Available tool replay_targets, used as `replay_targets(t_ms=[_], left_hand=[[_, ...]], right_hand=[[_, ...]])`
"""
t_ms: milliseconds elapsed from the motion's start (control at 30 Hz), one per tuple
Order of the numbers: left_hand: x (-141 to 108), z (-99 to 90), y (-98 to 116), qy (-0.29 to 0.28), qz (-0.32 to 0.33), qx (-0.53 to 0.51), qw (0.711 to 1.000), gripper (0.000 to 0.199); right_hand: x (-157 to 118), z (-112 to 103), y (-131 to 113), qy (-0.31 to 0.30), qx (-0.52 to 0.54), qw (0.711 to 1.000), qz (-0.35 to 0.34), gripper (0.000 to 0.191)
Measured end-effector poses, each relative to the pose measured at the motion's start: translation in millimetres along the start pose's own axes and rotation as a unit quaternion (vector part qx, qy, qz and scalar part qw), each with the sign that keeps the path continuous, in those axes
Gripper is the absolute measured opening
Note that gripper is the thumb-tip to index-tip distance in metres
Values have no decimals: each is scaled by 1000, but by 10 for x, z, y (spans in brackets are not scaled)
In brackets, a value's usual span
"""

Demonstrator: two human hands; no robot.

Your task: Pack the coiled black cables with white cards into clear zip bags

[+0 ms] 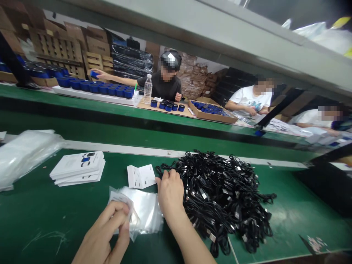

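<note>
My left hand (pixel 106 231) holds the edge of a clear plastic bag (pixel 143 211) on the green bench top (pixel 49 227). My right hand (pixel 171 192) rests at the left edge of a large heap of tangled black cables (pixel 222 198), its fingers curled down onto the strands. Whether those fingers grip a cable is hidden. A small white printed leaflet (pixel 140 176) lies just above the bag, beyond my right fingertips. Further left sits a stack of white printed cards (pixel 77 168).
A pile of clear plastic bags (pixel 24 157) lies at the far left. A grey shelf rail (pixel 176 22) crosses above. Beyond a second green bench, several co-workers handle blue-and-black round items on a white tray (pixel 93 95) and cardboard trays.
</note>
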State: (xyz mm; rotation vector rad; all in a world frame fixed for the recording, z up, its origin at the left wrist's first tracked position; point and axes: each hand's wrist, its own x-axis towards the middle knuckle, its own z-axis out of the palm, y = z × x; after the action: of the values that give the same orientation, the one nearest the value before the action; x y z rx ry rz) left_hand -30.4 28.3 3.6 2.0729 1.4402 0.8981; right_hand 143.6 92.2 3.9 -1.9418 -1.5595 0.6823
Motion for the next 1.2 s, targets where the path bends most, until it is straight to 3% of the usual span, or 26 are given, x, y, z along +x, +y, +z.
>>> replay_targets(t_ms=[100, 233, 333, 433, 500, 600, 800, 967, 1067, 1200], left_hand=[[20, 3, -63, -3, 52, 25, 998, 24], [29, 7, -56, -16, 14, 20, 1000, 28], [30, 19, -30, -17, -19, 8, 1000, 27], [32, 46, -25, -5, -27, -8, 1000, 27], [33, 74, -36, -11, -25, -8, 1000, 28], [40, 119, -65, -34, -14, 11, 999, 27], [79, 175, -103, -10, 32, 68, 997, 22], [66, 233, -114, -9, 31, 76, 997, 21], [48, 277, -105, -10, 27, 77, 997, 21], [30, 291, -61, -7, 20, 77, 997, 23]], right_hand=[[91, 98, 47, 42, -46, 998, 25, 18], [-35, -33, 110, 40, -13, 999, -2, 12], [-323, -189, 119, -31, 77, 995, -47, 4], [-649, -270, 148, -119, 237, 962, -66, 10], [-805, -277, 196, -90, 269, 956, -75, 11], [-906, -240, 275, -30, 227, 967, -110, 12], [-920, -72, 307, 59, 114, 960, -247, 23], [-905, 181, 339, 82, 186, 954, -221, 22], [-883, 309, 372, 114, 169, 952, -227, 26], [-884, 275, 329, 55, 83, 965, -244, 34]])
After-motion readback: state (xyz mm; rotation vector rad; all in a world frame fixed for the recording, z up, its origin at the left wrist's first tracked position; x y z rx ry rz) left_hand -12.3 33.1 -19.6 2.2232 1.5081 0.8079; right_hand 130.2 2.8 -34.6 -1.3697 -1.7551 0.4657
